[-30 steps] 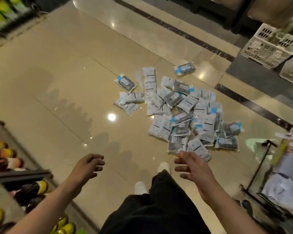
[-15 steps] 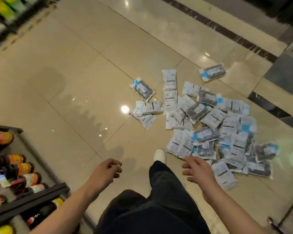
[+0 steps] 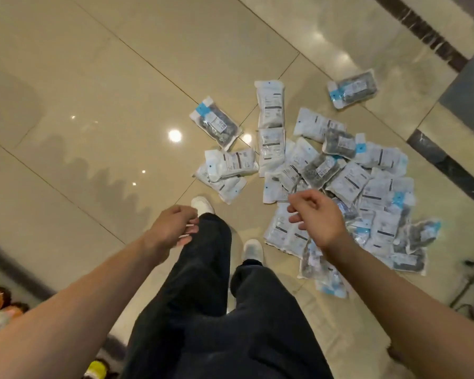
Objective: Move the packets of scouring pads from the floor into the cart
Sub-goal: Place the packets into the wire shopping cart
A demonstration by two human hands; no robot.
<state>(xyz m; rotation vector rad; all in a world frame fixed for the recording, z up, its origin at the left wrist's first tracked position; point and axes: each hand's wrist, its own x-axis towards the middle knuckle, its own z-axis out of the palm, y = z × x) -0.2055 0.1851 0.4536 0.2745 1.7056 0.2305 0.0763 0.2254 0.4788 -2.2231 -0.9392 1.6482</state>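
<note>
On the floor, right: heap of clear-and-blue plastic packets of grey scouring pads (image 3: 340, 181), overlapping, on glossy beige floor tiles (image 3: 99, 105).
Hands: left hand (image 3: 173, 228) and right hand (image 3: 316, 217) apart, loosely curled, empty, above the heap.
Cart: only a dark metal frame (image 3: 468, 283) shows, near right.
Risks: slick packets may slide from a bunched grab; white shoes (image 3: 253, 248) close by could tread on strays.

The packets (image 3: 340, 184) lie heaped on the floor (image 3: 93, 91), right of the feet (one packet (image 3: 352, 90) apart, farther right); bottles (image 3: 0, 305) near left.
</note>
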